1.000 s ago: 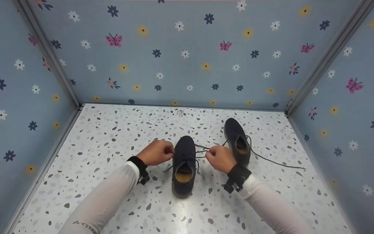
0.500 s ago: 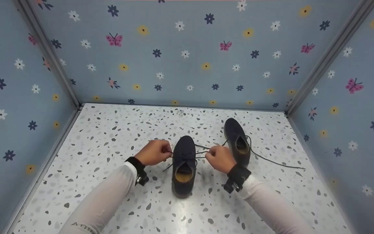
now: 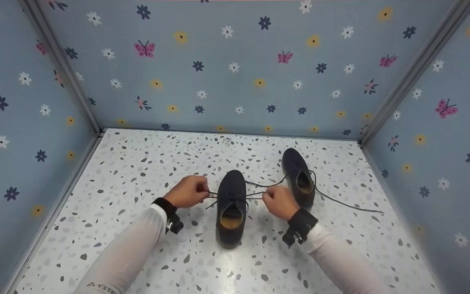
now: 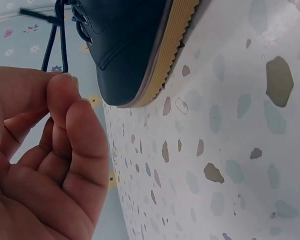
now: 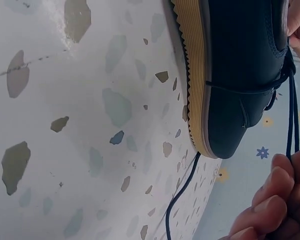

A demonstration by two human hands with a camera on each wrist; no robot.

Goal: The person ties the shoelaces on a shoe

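Observation:
A dark navy lace-up shoe with a ribbed tan sole stands on the floor between my hands, toe pointing away. To its left, my left hand pinches a doubled strand of shoelace between thumb and index finger. My right hand pinches another doubled strand of shoelace on the opposite side. Both strands stretch nearly straight from the lace crossing over the shoe's tongue. A short loose lace end sticks out on the left, and its tip shows close in the left wrist view.
A matching shoe stands behind my right hand, angled slightly. Its long loose lace trails right over the speckled floor; another lace hangs between the shoes. Blue flowered panels enclose three sides.
My left hand has moved left, away from the shoe, drawing out its lace strand. The right hand has shifted slightly right. The small loop beside the shoe's right edge has shrunk.

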